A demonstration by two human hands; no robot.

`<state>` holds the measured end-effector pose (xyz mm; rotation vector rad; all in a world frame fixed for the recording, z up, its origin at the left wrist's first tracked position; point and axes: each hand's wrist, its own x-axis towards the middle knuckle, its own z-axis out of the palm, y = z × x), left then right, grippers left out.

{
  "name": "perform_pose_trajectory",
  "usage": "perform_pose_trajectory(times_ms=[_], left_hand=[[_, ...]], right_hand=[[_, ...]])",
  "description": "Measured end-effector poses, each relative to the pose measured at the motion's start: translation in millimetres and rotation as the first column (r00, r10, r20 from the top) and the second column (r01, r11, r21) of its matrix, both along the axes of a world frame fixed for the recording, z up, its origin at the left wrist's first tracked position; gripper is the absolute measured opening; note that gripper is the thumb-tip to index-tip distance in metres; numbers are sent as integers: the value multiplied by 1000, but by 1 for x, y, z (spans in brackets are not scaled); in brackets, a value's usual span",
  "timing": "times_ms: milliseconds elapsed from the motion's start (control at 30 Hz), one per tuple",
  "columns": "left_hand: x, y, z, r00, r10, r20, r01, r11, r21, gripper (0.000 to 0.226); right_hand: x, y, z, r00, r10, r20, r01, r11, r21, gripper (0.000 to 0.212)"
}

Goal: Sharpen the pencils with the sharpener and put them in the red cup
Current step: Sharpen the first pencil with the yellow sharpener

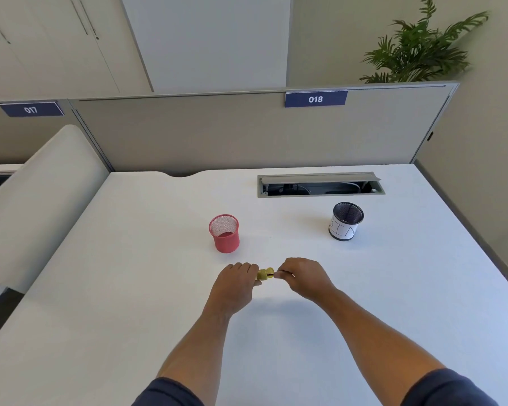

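A small yellow sharpener (265,273) sits between my two hands just above the white desk (129,288). My left hand (237,284) grips it from the left. My right hand (301,275) is curled at its right side, fingertips pinched against the sharpener's end; any pencil there is hidden by the fingers. The red mesh cup (224,233) stands upright beyond my left hand, and no pencils show inside it.
A black mesh cup (346,221) wrapped in white paper stands at the right rear. Behind it lies an open cable tray (320,184) in the desk. A grey partition (247,130) closes the back edge, and a pale padded panel (41,200) stands left.
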<state>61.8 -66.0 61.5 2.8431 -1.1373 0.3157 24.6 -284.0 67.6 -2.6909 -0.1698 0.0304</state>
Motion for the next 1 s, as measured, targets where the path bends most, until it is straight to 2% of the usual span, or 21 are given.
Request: perform_pose_trajectory(times_ms=[100, 167, 233, 333, 433, 500, 567, 667, 733, 800, 900, 933, 1000], left_hand=[[-1, -1, 5, 1000, -19, -18, 19, 1000, 23, 37], [-3, -1, 6, 999, -27, -19, 28, 999, 24, 40], [-4, -1, 6, 1000, -25, -10, 25, 1000, 1, 35], [-4, 1, 2, 1000, -27, 10, 27, 1000, -11, 23], [-5, 0, -5, 1000, -26, 13, 26, 1000, 0, 14], [-7, -1, -7, 1000, -21, 11, 21, 1000, -5, 15], [-8, -3, -4, 1000, -19, 16, 19, 1000, -11, 18], [-8, -6, 5, 1000, -20, 10, 20, 1000, -16, 26], [-7, -6, 9, 1000, -20, -3, 20, 1000, 5, 34], [-6, -7, 11, 1000, -24, -6, 24, 999, 26, 39], [-5, -6, 11, 1000, -20, 0, 20, 1000, 12, 37], [-5, -5, 11, 1000, -19, 8, 19, 1000, 8, 34], [-5, -4, 9, 999, -24, 21, 24, 1000, 8, 26]], right_hand=[[-2, 2, 3, 968, -31, -248, 55, 994, 90, 36], [-5, 3, -1, 954, -22, -299, 71, 985, 156, 34], [-7, 0, -2, 955, 3, -297, 65, 974, 218, 21], [-10, -3, -1, 983, 32, -179, -3, 987, 162, 15], [-11, -3, -5, 990, 55, 131, -50, 998, -42, 10], [-9, -4, -9, 972, 71, 225, -51, 994, -93, 12], [-9, -4, -7, 981, 55, 184, -39, 995, -89, 17], [-9, -3, 2, 999, -19, -30, 18, 999, -36, 27], [-9, -2, 5, 978, -62, -200, 86, 990, 111, 31], [-9, -1, 7, 952, -44, -303, 117, 967, 228, 32], [-13, -1, 9, 944, 7, -330, 112, 934, 338, 12], [-13, -2, 9, 947, 23, -320, 95, 932, 348, 14], [-15, -4, 8, 971, 21, -236, 42, 966, 257, 12]])
